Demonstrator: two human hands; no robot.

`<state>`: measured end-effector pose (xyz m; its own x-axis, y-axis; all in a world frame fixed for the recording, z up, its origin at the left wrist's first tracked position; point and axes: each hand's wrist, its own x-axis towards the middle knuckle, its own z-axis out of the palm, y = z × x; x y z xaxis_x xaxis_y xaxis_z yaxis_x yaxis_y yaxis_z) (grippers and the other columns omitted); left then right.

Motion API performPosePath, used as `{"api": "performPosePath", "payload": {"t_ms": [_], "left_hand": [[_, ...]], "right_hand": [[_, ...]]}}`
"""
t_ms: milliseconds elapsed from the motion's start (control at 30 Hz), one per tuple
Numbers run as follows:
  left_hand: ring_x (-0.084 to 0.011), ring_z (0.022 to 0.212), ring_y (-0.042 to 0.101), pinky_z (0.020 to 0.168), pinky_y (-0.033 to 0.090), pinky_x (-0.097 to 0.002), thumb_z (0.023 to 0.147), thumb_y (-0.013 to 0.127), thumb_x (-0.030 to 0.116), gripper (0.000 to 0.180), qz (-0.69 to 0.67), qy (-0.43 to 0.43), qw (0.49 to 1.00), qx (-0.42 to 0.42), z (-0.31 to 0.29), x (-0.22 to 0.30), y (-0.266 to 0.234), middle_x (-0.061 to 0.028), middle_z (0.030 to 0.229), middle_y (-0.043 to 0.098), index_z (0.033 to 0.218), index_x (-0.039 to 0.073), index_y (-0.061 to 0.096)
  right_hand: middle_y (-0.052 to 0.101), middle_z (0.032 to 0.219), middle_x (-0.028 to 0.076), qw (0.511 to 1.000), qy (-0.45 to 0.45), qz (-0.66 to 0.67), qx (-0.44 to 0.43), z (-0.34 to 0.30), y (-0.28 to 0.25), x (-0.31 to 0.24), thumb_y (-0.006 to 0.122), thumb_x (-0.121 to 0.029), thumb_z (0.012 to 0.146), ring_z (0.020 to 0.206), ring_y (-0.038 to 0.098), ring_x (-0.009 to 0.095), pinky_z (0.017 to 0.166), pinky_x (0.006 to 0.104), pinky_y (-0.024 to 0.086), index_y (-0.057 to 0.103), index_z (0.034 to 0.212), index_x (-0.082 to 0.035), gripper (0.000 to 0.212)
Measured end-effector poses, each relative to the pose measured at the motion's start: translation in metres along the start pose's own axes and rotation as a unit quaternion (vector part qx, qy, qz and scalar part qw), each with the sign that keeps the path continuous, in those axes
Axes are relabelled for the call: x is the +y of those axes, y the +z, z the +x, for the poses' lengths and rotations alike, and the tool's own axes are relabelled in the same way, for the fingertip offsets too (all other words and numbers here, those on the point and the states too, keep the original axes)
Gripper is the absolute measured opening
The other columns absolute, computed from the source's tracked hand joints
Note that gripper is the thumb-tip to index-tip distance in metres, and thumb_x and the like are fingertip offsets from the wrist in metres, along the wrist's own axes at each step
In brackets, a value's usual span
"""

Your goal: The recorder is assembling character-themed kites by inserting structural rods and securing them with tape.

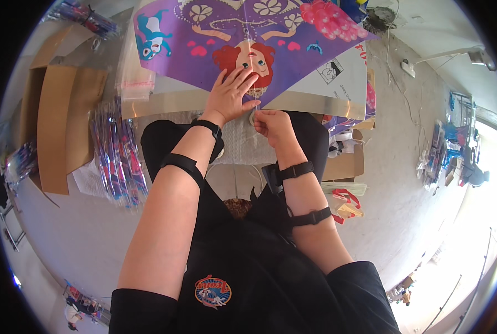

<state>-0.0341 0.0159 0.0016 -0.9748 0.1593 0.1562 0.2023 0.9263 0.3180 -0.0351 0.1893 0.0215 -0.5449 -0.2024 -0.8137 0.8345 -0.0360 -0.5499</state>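
A purple kite (195, 69) printed with a red-haired princess, pink hearts and a blue animal lies on the table, its pointed end toward me. My left hand (230, 97) is flat on it near that point, fingers spread over the printed face. Down the kite's middle runs a thin white string (250, 53), passing by my left fingers to the tip. Just at the tip, my right hand (274, 125) is closed in a pinch on the string's near end. Its curled fingers partly hide what lies between them.
The table has a metal front edge (176, 104). Clear plastic sleeves (136, 75) lie at its left. An open cardboard box (56, 128) and a bundle of packaged kites (117, 150) stand left of my knees. Another carton (345, 164) is at the right.
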Motion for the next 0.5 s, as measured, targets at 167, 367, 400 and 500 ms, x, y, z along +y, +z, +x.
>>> {"api": "performPosePath", "payload": {"t_ms": [167, 367, 400, 500], "left_hand": [[-0.0183, 0.135, 0.033, 0.113, 0.022, -0.0442, 0.084, 0.054, 0.055, 0.066, -0.005, -0.002, 1.0, -0.003, 0.0006, 0.0005, -0.0011, 0.0002, 0.146, 0.038, 0.138, 0.019, 0.045], [-0.0213, 0.133, 0.035, 0.112, 0.023, -0.0455, 0.084, 0.053, 0.056, 0.066, -0.005, 0.005, 1.0, 0.002, -0.0012, -0.0013, 0.0007, -0.0021, 0.145, 0.039, 0.138, 0.019, 0.044], [-0.0211, 0.134, 0.035, 0.112, 0.023, -0.0454, 0.084, 0.053, 0.056, 0.066, -0.005, 0.004, 1.0, 0.001, -0.0013, -0.0015, 0.0008, -0.0019, 0.145, 0.039, 0.138, 0.019, 0.044], [-0.0208, 0.134, 0.034, 0.112, 0.023, -0.0453, 0.084, 0.053, 0.056, 0.066, -0.003, 0.001, 1.0, -0.003, -0.0009, -0.0005, 0.0002, -0.0015, 0.146, 0.038, 0.138, 0.019, 0.043]], "right_hand": [[0.061, 0.071, 0.006, 0.999, 0.027, 0.042, -0.007, 0.004, -0.0025, 0.0008, 0.063, -0.004, 0.086, 0.058, 0.06, 0.014, 0.053, 0.0246, 0.052, 0.063, 0.084, 0.002, 0.006], [0.06, 0.07, 0.006, 0.997, 0.052, 0.062, -0.01, 0.0065, -0.0011, -0.0022, 0.063, -0.001, 0.085, 0.057, 0.059, 0.015, 0.051, 0.0252, 0.052, 0.061, 0.081, 0.002, 0.005], [0.06, 0.07, 0.006, 0.996, 0.059, 0.067, -0.005, 0.0067, -0.0006, -0.002, 0.063, 0.0, 0.085, 0.057, 0.059, 0.015, 0.051, 0.0251, 0.052, 0.061, 0.081, 0.002, 0.005], [0.06, 0.07, 0.006, 0.995, 0.054, 0.083, 0.003, 0.0079, 0.0004, 0.0008, 0.063, 0.0, 0.085, 0.057, 0.06, 0.016, 0.051, 0.0255, 0.052, 0.061, 0.083, 0.002, 0.004]]}}
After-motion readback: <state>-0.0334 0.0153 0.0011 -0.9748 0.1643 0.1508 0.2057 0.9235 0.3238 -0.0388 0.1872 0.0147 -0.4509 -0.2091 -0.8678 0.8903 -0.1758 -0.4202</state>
